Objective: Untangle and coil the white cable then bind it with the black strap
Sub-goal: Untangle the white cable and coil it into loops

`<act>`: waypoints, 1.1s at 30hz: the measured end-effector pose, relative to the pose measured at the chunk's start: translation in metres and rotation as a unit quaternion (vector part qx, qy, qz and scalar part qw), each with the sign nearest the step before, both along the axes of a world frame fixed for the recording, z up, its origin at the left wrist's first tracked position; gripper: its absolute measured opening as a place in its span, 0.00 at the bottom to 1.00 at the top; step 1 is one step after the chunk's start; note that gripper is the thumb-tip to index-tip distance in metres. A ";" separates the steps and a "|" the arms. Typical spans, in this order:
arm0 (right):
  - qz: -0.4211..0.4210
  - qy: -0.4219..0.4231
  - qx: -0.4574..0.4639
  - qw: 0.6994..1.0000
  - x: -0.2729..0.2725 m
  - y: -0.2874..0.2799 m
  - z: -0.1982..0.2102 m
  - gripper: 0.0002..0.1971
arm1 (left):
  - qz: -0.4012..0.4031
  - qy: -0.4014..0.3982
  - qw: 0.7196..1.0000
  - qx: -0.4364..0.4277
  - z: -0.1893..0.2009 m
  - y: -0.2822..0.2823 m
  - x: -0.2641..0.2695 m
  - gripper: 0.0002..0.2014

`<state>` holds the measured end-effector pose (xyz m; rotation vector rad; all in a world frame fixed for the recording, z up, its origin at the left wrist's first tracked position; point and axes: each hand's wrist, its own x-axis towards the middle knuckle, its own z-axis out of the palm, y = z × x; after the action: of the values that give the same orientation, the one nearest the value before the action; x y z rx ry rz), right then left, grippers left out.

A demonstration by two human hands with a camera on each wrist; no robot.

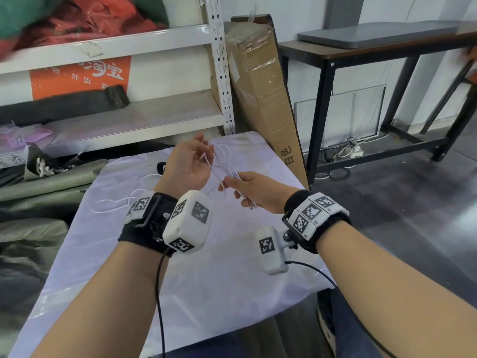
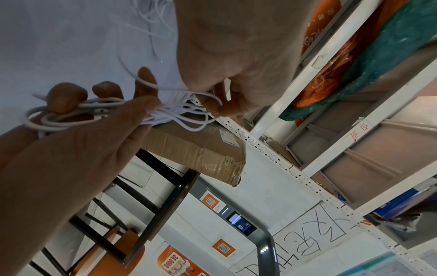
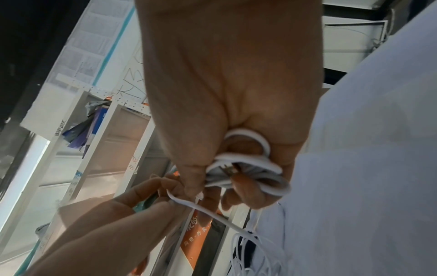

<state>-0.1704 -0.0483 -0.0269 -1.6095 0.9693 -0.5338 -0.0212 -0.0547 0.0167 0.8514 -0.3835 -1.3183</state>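
White cable [image 1: 222, 164] hangs between your hands above the cloth-covered table [image 1: 232, 280] — your right hand [image 1: 258, 192] curls round its gathered loops, your left hand [image 1: 188, 164] pinches one strand; black strap [image 1: 161, 167] lies on the cloth.

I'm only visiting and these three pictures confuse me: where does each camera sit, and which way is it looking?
Head: worn on the head, looking forward and down at the cloth-covered table; both forearms, left hand and right hand show.
Left wrist: on the left wrist, looking along the left hand towards the shelves; the right hand also shows.
Right wrist: on the right wrist, looking along the right hand; the left hand shows below.
Shared: all three show both hands holding the white cable.
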 end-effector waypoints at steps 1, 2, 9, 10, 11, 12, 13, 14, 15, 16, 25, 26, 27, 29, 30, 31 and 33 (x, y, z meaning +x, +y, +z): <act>0.003 0.009 0.003 1.000 -0.001 0.001 0.001 0.17 | 0.003 -0.035 0.999 -0.003 -0.001 0.000 -0.001 0.16; 0.008 0.008 0.011 1.000 -0.002 0.001 0.001 0.18 | 0.005 -0.090 0.996 -0.009 -0.002 -0.001 -0.001 0.17; 0.010 -0.038 0.024 0.999 -0.010 -0.002 -0.001 0.17 | 0.005 -0.562 0.827 -0.036 -0.021 0.000 0.021 0.10; 0.006 -0.053 0.033 0.998 -0.010 -0.003 -0.001 0.17 | 0.010 -0.603 0.797 -0.026 -0.024 0.001 0.021 0.07; 0.007 -0.068 0.045 0.997 -0.010 -0.002 -0.001 0.16 | 0.006 -0.637 0.771 -0.010 -0.027 0.001 0.021 0.05; 0.009 -0.078 0.055 0.995 -0.009 -0.002 -0.001 0.16 | -0.006 -0.662 0.749 0.011 -0.031 0.001 0.020 0.06; 0.010 -0.087 0.063 0.994 -0.009 -0.002 -0.002 0.15 | -0.027 -0.673 0.739 0.032 -0.035 0.000 0.020 0.10; 0.010 -0.096 0.070 0.993 -0.009 -0.002 -0.003 0.15 | -0.056 -0.658 0.749 0.051 -0.038 -0.001 0.019 0.13; 0.008 -0.105 0.080 0.991 -0.009 -0.002 -0.003 0.15 | -0.086 -0.617 0.780 0.064 -0.040 -0.001 0.018 0.15; 0.007 -0.114 0.093 0.989 -0.009 -0.001 -0.004 0.15 | -0.116 -0.556 0.820 0.074 -0.040 0.000 0.015 0.16; 0.057 -0.043 0.106 0.992 -0.012 0.004 -0.003 0.16 | -0.081 -0.104 0.991 0.033 -0.017 -0.004 0.011 0.13; 0.069 -0.034 0.097 0.992 -0.013 0.004 -0.003 0.16 | -0.081 -0.101 0.991 0.027 -0.015 -0.005 0.014 0.15; 0.074 -0.029 0.086 0.993 -0.014 0.003 -0.003 0.16 | -0.081 -0.101 0.991 0.025 -0.014 -0.005 0.016 0.15; 0.051 -0.039 0.067 0.996 -0.016 0.001 -0.003 0.15 | -0.084 -0.141 0.986 0.025 -0.015 -0.003 0.021 0.13; 0.026 -0.058 0.061 0.996 -0.018 -0.001 -0.004 0.15 | -0.082 -0.193 0.978 0.025 -0.017 -0.002 0.023 0.11; -0.002 -0.081 0.058 0.995 -0.019 -0.003 -0.004 0.15 | -0.077 -0.261 0.962 0.023 -0.022 -0.002 0.025 0.11; -0.047 -0.121 0.051 0.990 -0.022 -0.006 -0.004 0.15 | -0.068 -0.416 0.906 0.021 -0.033 0.001 0.027 0.12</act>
<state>-0.1926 -0.0546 -0.0310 -1.3765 0.8793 -0.7153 0.0057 -0.0542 -0.0168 1.4312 -1.1021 -1.0290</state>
